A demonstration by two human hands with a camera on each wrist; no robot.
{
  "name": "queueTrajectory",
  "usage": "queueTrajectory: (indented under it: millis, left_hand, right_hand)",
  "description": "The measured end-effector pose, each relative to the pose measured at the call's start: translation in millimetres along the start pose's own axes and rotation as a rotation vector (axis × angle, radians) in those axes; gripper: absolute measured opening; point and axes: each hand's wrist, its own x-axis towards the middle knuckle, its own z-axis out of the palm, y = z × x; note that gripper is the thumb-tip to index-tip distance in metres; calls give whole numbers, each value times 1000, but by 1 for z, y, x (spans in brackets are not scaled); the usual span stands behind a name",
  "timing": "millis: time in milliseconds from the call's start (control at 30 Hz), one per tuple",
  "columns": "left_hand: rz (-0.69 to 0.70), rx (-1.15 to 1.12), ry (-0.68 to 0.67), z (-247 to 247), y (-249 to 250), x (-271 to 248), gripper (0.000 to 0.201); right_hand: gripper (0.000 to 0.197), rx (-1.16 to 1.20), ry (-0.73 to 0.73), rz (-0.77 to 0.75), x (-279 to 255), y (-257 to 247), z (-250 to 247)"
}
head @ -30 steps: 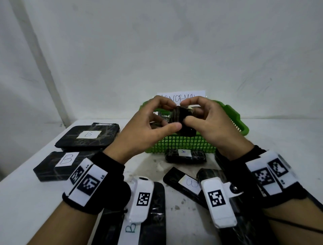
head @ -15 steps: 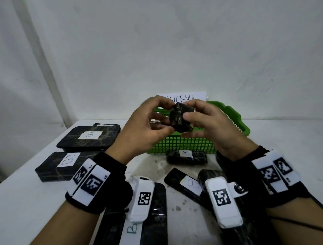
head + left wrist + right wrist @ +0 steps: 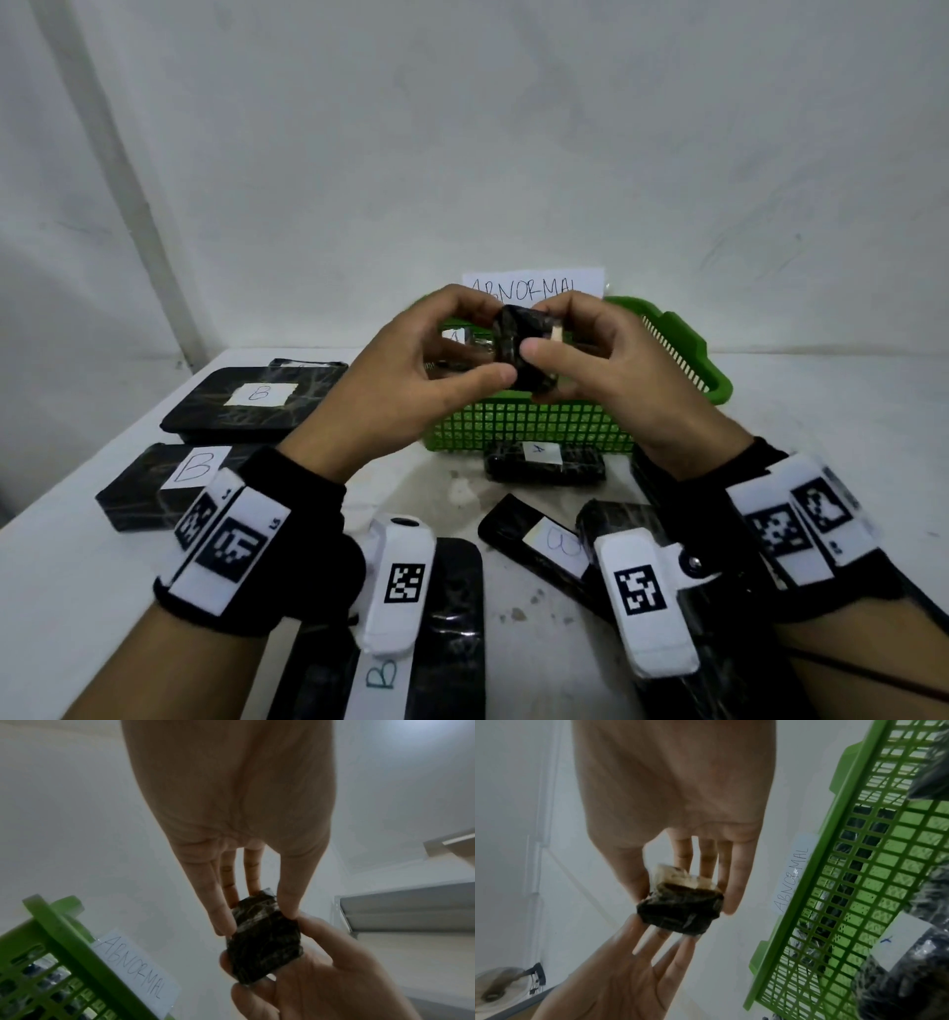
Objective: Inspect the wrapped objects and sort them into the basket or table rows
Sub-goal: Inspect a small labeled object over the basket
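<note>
A small black wrapped block (image 3: pixel 524 349) is held up in front of the green basket (image 3: pixel 539 426), pinched from both sides. My left hand (image 3: pixel 441 360) pinches it with thumb and fingers, and my right hand (image 3: pixel 575 354) grips its other side. The left wrist view shows the dark wrapped block (image 3: pixel 264 941) between the left fingertips (image 3: pixel 221 919) and the right hand below. In the right wrist view the block (image 3: pixel 682 906) shows a pale uncovered end at its top. The basket carries a paper sign reading ABNORMAL (image 3: pixel 534 288).
Black wrapped objects with white labels lie on the white table (image 3: pixel 77 591): two marked B (image 3: pixel 257 395) (image 3: pixel 169 483) at left, one marked A (image 3: pixel 544 460) before the basket, more near my wrists (image 3: pixel 539 545). Several wrapped items lie inside the basket (image 3: pixel 859 882). A white wall stands behind.
Both hands have turned the small block between the fingers and lifted it slightly; its pale end now faces the right hand.
</note>
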Motion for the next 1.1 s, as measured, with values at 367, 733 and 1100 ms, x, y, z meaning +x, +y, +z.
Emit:
queueTrajectory:
  millis: [367, 733, 1100]
  left_hand:
    - [35, -194, 79, -17, 4, 18, 15]
    - [-64, 58, 181, -24, -17, 85, 3]
    - [-262, -69, 114, 37, -48, 169, 8]
  right_hand:
    - [43, -160, -24, -106, 2, -31, -24]
    - [29, -598, 8, -20, 79, -36, -51]
    - [45, -1029, -249, 259, 174, 11, -80]
